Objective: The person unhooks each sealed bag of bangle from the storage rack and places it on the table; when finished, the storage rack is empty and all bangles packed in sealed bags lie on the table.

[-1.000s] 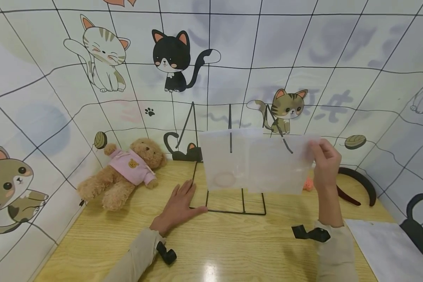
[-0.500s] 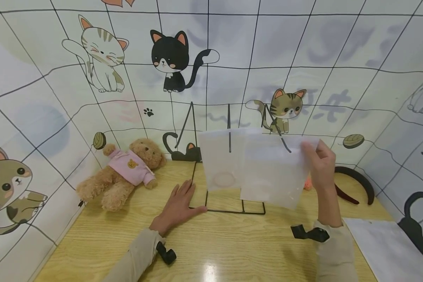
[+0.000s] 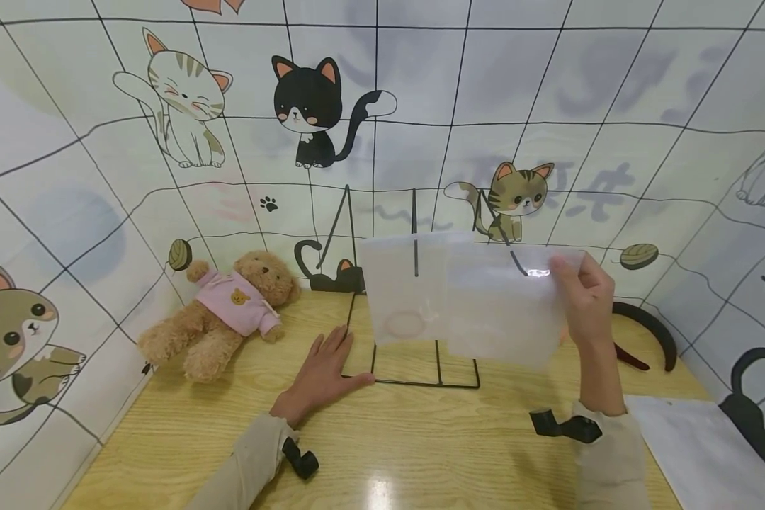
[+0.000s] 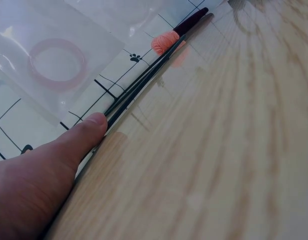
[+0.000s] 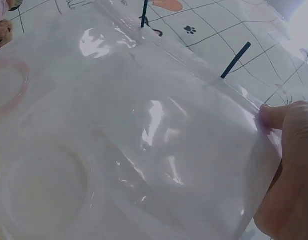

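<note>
your right hand (image 3: 591, 301) pinches the upper right corner of the right bag (image 3: 503, 312) between thumb and fingers. that clear bag is up in front of the wire rack (image 3: 427, 384), with the rack's right prong (image 3: 518, 262) across its top; you can't tell from here whether the prong runs through it. your left hand (image 3: 321, 372) is released, fingers spread, resting low at the rack's left, the thumb touching the front bar of its base.

the left bag (image 3: 403, 283) hangs on the middle prong (image 3: 416, 256), just beside yours, with a pink ring (image 4: 82, 65) inside. your right wrist view shows a pale ring (image 5: 89, 182) through the plastic.

on the table (image 3: 421, 446), the bear (image 3: 239, 301) lies to your left; a dark curved band (image 3: 663, 329) and a white sheet (image 3: 701, 446) lie to your right.
</note>
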Demonstrator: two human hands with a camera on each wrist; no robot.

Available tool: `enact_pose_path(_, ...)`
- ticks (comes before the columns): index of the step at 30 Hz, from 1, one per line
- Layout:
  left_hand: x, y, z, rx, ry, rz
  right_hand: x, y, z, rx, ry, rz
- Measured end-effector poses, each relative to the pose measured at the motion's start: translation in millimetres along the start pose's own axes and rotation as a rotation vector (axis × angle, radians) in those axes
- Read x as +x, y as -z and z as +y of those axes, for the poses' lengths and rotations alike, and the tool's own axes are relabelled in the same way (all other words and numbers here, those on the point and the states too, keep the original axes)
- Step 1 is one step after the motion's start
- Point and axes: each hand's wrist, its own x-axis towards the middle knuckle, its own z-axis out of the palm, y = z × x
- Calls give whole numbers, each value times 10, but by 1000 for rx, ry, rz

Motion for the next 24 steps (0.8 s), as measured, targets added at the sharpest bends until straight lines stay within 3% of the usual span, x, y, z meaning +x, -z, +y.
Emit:
enact_pose_path(9,7,-2,27,0,-11,15,-15,76,-70,170,26,-25)
enact_pose_path(21,15,-20,6,9,13,-7,-63,175,-199,175,44,-150)
enact_pose_path(24,15,-22,3,7,13,-3,-56,192,-206,228,76,-194)
